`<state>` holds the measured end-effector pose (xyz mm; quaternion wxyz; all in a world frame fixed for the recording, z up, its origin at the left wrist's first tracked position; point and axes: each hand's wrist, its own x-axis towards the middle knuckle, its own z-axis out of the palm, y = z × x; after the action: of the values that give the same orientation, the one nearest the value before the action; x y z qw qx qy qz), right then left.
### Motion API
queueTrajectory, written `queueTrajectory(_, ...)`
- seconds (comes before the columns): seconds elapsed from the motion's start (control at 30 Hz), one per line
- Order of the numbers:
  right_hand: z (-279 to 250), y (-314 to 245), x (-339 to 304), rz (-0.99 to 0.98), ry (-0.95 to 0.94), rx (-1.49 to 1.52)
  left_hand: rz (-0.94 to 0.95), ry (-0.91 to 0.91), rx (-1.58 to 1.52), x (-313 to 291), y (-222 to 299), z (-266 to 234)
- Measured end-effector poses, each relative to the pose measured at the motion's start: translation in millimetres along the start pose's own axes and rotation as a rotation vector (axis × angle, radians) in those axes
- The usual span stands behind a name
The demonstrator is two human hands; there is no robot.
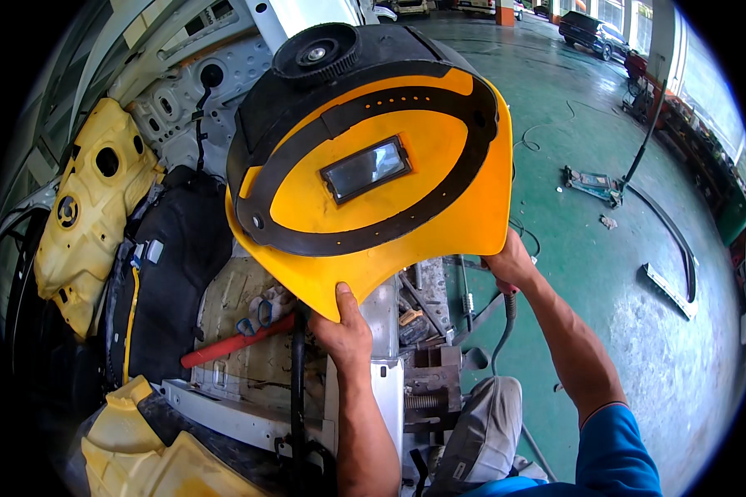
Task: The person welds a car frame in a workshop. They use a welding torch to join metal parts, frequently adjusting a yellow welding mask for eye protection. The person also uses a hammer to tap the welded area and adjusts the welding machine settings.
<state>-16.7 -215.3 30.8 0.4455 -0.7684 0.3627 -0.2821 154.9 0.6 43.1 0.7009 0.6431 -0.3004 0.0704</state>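
A large orange welding mask [439,215] fills the middle of the view, its inner side toward me. It has a black headband [373,108], a round black knob [315,54] and a small dark window [366,168]. My left hand [341,333] grips the mask's lower edge, thumb on the inside. My right hand [511,263] sits at the mask's lower right corner, partly hidden behind it. This hand is closed around a red-tipped handle with a grey hose [504,335] hanging down from it.
Below the mask is a stripped car body with yellow foam panels [91,207], a black mat [170,273] and a red-handled tool [228,346]. On the green floor to the right lie a floor jack [593,184] and a curved black trim strip [680,244]. Cars stand far back.
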Motion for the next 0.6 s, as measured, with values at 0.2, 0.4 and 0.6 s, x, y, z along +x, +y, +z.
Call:
queueTrajectory(0.2,-1,-8,-5,0.011,-0.001,-0.01,0.037,-0.01,0.037,2,-4,-1)
queueTrajectory(0.4,0,-4,0,-0.031,-0.003,-0.028,0.063,0.004,0.029,2,-2,0)
queueTrajectory(0.6,1,-6,1,-0.035,-0.01,-0.039,-0.053,-0.074,0.02,0,-5,-5)
